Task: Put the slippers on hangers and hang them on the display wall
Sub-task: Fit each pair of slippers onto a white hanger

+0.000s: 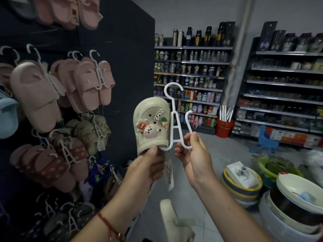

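A cream clog slipper [151, 124] with charms sits on the left arm of a white plastic hanger [174, 119], toe up, held in front of me. My left hand [152, 165] grips the slipper's lower end. My right hand [194, 159] pinches the hanger's bare right arm at the bottom curve. A second cream slipper [173, 222] lies low between my forearms, blurred. The dark display wall [125, 67] stands to the left, hung with several slipper pairs [87, 82] on white hangers.
Stacked bowls and basins [288, 198] crowd the floor at lower right. A red bucket [224, 127] stands by the shop shelves [192, 75] of bottles at the back. More shelves [283, 95] fill the right. Grey tiled floor [227, 147] lies between.
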Action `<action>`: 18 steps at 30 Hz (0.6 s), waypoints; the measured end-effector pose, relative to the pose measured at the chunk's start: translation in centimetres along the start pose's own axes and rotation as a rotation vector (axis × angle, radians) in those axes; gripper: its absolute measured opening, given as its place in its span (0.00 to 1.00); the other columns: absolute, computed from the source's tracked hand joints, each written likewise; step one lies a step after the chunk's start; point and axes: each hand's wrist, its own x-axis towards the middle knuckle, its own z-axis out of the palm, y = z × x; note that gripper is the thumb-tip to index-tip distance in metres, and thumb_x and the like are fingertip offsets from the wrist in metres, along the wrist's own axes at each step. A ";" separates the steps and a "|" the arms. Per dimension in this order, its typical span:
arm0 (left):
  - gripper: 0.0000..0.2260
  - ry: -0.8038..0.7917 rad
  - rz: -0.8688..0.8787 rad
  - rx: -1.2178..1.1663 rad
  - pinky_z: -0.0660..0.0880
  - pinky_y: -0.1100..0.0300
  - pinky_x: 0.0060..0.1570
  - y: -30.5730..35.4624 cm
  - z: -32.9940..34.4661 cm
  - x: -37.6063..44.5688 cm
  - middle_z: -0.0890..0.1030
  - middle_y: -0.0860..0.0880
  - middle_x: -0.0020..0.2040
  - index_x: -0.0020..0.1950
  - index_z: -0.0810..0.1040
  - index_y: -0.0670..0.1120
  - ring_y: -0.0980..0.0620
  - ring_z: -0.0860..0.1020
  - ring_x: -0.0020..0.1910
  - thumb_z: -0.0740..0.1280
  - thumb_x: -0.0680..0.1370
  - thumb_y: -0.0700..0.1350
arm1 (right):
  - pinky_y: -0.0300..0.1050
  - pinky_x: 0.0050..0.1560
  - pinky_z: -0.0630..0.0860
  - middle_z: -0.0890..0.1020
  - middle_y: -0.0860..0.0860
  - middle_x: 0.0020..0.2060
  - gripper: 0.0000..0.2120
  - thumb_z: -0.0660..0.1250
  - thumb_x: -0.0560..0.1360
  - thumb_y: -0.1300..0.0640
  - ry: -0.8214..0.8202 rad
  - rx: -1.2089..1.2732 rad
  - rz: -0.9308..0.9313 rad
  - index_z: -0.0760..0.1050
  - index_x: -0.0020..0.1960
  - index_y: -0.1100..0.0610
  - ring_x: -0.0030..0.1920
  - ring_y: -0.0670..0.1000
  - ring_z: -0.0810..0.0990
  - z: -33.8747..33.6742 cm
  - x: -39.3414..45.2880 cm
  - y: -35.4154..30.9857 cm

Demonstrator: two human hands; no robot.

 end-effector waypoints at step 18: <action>0.13 0.097 -0.157 -0.423 0.74 0.68 0.32 -1.8 1.3 5.5 0.82 0.51 0.38 0.61 0.78 0.45 0.59 0.75 0.30 0.71 0.77 0.40 | 0.45 0.39 0.73 0.80 0.55 0.40 0.23 0.57 0.82 0.39 0.121 -0.109 0.533 0.78 0.50 0.57 0.36 0.52 0.76 -6.3 2.5 8.7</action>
